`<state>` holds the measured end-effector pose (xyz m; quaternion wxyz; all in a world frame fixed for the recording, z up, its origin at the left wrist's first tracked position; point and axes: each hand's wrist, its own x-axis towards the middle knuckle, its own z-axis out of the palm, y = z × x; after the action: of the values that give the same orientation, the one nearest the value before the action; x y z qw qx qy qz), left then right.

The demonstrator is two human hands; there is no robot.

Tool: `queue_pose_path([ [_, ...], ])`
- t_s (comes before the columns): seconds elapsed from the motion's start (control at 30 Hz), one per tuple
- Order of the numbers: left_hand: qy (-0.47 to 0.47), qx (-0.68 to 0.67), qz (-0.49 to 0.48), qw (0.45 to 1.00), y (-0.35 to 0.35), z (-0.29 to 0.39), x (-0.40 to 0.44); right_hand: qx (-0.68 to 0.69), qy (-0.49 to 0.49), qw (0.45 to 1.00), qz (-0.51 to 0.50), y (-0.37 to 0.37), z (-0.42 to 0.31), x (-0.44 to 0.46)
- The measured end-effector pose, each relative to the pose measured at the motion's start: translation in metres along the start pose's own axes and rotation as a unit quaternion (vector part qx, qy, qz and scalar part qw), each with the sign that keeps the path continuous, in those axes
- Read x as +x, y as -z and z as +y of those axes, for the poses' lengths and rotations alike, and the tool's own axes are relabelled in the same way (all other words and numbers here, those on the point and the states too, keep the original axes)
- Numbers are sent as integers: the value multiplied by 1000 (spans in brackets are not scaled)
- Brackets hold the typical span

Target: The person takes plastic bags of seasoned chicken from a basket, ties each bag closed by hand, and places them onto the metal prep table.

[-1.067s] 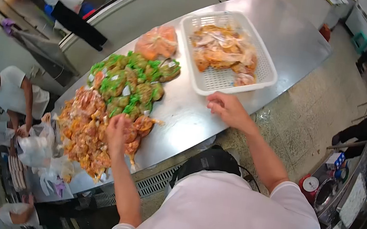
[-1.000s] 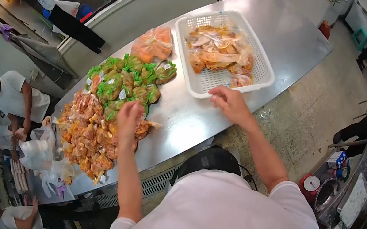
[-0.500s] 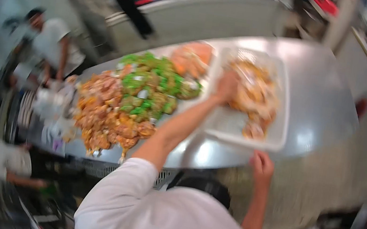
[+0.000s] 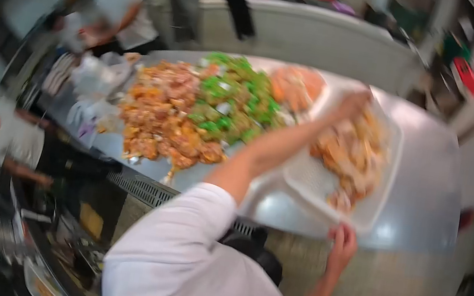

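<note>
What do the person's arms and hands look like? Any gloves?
No gloves that I can see: the left hand and the right hand look bare, and so do both forearms. The left sleeve is short, white and looks plain. The right sleeve doesn't show, and it's too blurry to tell about rings.

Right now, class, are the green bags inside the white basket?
No, the green bags lie on the metal table, outside the white basket.

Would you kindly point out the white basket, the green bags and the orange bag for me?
White basket (image 4: 311, 176): head view, on its bare floor.
Green bags (image 4: 237, 100): head view, around the middle of the heap.
Orange bag (image 4: 296, 86): head view, on its upper side.
</note>
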<state>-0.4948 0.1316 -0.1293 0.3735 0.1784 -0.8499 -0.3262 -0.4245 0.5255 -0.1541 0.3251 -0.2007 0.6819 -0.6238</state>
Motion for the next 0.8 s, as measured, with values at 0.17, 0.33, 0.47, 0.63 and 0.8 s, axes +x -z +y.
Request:
queue_pose_path([
  [0.17, -11, -125, 7, 992, 86, 106, 20, 79, 97, 991, -55, -29, -57, 40],
  [0.33, 144, -151, 19, 978, 172, 151, -35, -18, 283, 958, -36, -99, -93, 60],
  [0.47, 190, -211, 120, 951, 232, 145, -111, -276, 289, 883, -245, -167, -122, 33],
  [0.63, 282, -162, 195, 925, 317, 112, -205, -195, 308, 877, -313, -210, -126, 34],
  [0.8, 252, -103, 150, 951, 330, 110, -265, -172, 426, 829, -318, -258, -147, 22],
])
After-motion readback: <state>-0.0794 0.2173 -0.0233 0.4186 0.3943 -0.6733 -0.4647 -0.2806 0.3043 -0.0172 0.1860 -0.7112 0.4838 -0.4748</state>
